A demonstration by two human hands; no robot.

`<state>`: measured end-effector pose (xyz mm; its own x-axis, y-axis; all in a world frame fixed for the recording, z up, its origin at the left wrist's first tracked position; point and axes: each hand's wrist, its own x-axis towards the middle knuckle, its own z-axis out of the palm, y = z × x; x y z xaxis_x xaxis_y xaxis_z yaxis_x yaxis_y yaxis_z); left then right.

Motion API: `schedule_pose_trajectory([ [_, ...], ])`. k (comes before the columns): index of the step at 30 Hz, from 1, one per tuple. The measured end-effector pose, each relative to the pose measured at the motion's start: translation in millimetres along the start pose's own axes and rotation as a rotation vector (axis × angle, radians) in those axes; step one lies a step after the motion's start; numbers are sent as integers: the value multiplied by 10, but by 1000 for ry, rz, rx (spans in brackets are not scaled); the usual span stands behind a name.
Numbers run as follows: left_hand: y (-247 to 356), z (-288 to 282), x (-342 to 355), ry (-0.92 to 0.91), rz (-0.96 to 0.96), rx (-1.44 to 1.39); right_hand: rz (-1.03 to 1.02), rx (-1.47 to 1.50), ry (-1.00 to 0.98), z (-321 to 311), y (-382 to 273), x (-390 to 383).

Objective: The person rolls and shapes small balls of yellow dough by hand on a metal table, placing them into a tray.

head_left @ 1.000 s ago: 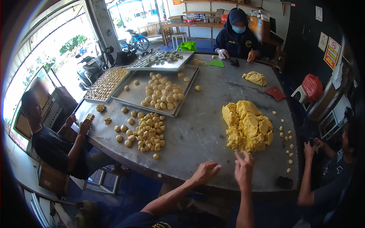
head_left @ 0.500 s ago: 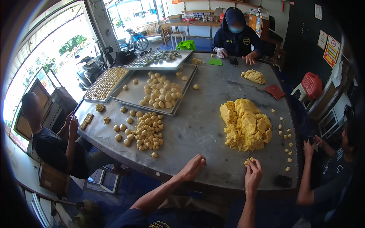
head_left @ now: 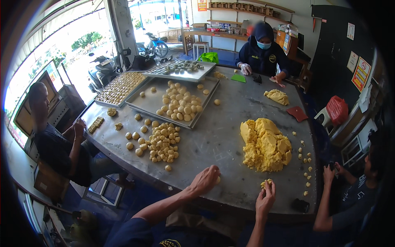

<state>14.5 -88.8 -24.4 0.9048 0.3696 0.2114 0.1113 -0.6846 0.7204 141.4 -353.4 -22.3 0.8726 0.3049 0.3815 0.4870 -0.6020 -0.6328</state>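
My left hand (head_left: 204,181) is over the near edge of the metal table, its fingers curled around a small pale dough ball (head_left: 218,180) that shows beside the fingertips. To its right, my right hand (head_left: 266,201) pinches a crumbly lump of yellow dough (head_left: 266,182) between thumb and fingers. Just beyond that hand sits a large, broken-up mound of yellow dough (head_left: 265,145). A pile of small round dough balls (head_left: 163,142) lies left of my left hand, with one stray ball (head_left: 168,168) nearer the edge.
Small dough bits (head_left: 309,168) line the right edge near a black object (head_left: 300,205). Trays (head_left: 133,103) of dough balls stand far left. A red scraper (head_left: 297,114) and folded dough (head_left: 276,96) lie far right. Co-workers (head_left: 263,57) surround the table (head_left: 205,152).
The view has tilted, so the scene sits lower in it. My left hand has shifted slightly away from me, and a dough ball now shows at its fingers. My right hand keeps its pinch.
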Motion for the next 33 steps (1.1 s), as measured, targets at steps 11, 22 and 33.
schedule_pose_trajectory([
  [11, -214, 320, 605, 207, 122, 211, -78, -41, -26, 62, 89, -40],
  [22, -48, -1090, -80, 738, 139, -161, -200, -151, 5, 109, 233, 6],
  [33, -821, -1085, -968, 188, -72, 387, -222, -285, -214, 32, 639, 512],
])
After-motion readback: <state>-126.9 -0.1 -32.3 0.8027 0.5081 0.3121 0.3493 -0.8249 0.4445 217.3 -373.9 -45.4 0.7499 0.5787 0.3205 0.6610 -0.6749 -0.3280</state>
